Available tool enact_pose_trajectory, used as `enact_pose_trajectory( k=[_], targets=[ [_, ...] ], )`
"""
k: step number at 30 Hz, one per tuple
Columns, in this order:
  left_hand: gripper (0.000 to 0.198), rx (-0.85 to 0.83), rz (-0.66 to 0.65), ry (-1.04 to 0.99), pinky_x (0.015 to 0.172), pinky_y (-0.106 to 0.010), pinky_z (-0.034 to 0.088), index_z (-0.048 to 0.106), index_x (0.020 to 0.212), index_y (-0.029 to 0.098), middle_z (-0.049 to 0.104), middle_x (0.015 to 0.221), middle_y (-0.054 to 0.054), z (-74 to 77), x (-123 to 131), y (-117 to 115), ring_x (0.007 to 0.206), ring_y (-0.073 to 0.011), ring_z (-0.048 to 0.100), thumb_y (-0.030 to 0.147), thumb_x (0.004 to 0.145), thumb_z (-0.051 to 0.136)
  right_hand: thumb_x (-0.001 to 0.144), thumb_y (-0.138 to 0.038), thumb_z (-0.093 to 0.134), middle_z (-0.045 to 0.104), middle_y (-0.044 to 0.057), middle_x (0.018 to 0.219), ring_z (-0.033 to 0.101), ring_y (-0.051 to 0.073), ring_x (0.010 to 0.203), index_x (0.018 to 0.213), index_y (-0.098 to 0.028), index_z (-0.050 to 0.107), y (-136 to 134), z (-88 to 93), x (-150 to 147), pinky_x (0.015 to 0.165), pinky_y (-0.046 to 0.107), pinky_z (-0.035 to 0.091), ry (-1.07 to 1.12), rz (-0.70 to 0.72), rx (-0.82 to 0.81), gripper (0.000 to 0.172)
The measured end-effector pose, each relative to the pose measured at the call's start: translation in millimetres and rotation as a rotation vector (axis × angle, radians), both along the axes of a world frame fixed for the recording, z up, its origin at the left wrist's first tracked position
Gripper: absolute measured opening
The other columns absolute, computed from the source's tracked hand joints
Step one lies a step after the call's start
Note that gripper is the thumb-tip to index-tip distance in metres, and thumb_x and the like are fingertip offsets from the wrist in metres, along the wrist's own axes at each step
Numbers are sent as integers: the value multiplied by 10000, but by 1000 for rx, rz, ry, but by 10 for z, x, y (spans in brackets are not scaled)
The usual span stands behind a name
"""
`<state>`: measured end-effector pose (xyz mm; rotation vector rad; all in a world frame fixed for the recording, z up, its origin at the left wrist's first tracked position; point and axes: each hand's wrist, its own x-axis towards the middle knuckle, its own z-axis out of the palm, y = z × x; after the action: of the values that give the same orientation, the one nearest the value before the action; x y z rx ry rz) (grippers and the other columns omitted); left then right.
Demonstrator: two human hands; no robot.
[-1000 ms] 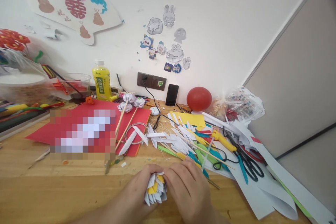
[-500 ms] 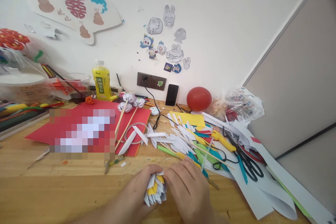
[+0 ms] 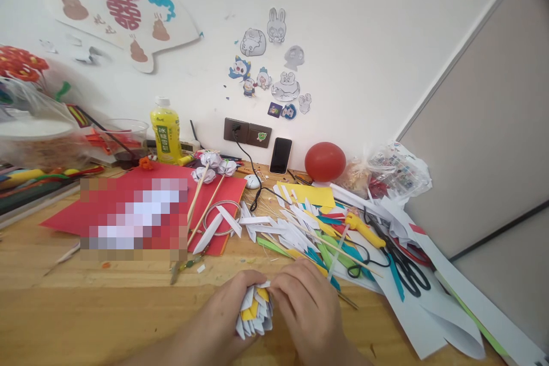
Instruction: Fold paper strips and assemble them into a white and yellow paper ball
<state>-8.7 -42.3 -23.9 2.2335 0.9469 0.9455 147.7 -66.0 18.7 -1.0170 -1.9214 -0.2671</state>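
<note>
A bundle of folded white and yellow paper pieces (image 3: 256, 313) sits between my hands near the bottom centre. My left hand (image 3: 229, 311) is wrapped round its left side, with the thumb over the top. At the upper right edge of the bundle, the fingertips of my right hand (image 3: 306, 306) are pinched together on a white paper piece (image 3: 263, 285). The lower part of the bundle is hidden by my left hand.
Loose folded paper strips (image 3: 295, 229) lie beyond my hands. To the right are a yellow glue gun (image 3: 364, 230), black scissors (image 3: 407, 269) and white sheets (image 3: 422, 320). Red paper (image 3: 171, 174), paper flowers on sticks (image 3: 210, 160) and a yellow bottle (image 3: 167, 134) stand or lie at the left.
The fingers of my right hand have shifted slightly at the top edge of the bundle, and the white piece there has tilted a little. My left hand keeps its hold.
</note>
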Motion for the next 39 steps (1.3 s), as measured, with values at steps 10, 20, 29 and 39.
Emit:
enact_pose_trajectory(
  k=[10,20,29,39],
  targets=[
    [417,-68,-14,-1,653,-230,490,434,989,251,635,879,7,48,1,-4,755,-158,619,81,614,504,845,-108,449,609,34,684,540,138,640,808,-149,585,14,-54,20,599,279,446,-91,8,11,146],
    [435,-78,6,-19,646,-235,490,439,975,257,632,862,17,53,3,-5,739,-161,620,66,589,502,824,-146,495,591,23,636,531,142,610,756,-162,577,22,-64,17,596,288,435,-154,-93,98,107],
    [439,-59,21,-44,628,-219,489,393,970,260,609,869,19,63,24,-20,733,-146,612,51,593,473,818,-96,462,622,55,724,538,172,672,855,-139,586,18,-101,10,666,339,432,-198,-102,116,137],
    [459,-88,-11,-67,643,-215,488,394,969,263,602,864,25,101,18,-4,748,-150,608,30,579,465,820,-77,444,607,41,660,529,154,616,802,-142,589,20,-84,8,590,302,428,-190,-98,102,160]
  ],
)
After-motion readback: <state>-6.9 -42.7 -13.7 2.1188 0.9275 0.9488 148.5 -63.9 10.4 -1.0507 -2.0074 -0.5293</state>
